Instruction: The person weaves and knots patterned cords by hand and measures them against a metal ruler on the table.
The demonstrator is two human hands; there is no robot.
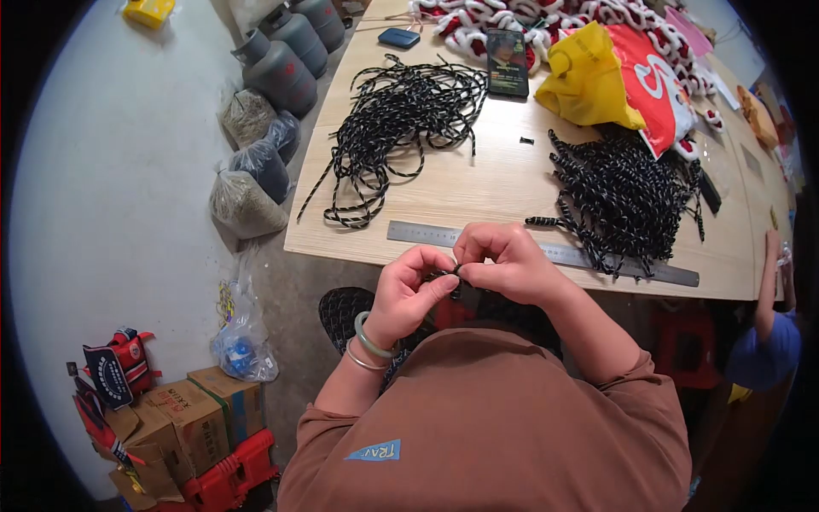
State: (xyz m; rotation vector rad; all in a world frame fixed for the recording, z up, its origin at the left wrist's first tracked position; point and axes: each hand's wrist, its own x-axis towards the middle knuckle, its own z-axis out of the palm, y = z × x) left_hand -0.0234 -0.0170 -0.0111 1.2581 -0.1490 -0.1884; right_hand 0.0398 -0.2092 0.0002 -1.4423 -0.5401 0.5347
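Observation:
My left hand point(415, 293) and my right hand point(503, 263) meet in front of my chest, just off the table's near edge. Both are closed on a short piece of black cord point(455, 275), pinched between thumbs and fingers; most of it is hidden. Past them a metal ruler point(426, 231) lies along the table edge, partly covered by my right hand. A loose heap of long black-and-white cord point(401, 119) is at the table's left. On the right sits a pile of short, knotted black cords point(623, 196). A small black piece point(527, 141) lies between the heaps.
The wooden table point(478, 192) also holds a phone-like black card point(508, 64), a yellow bag point(584, 77), a red bag point(653, 85) and red-white yarn point(478, 26). Gas cylinders point(277, 72) and cardboard boxes point(188, 418) stand left. Another person's arm point(768, 282) is at right.

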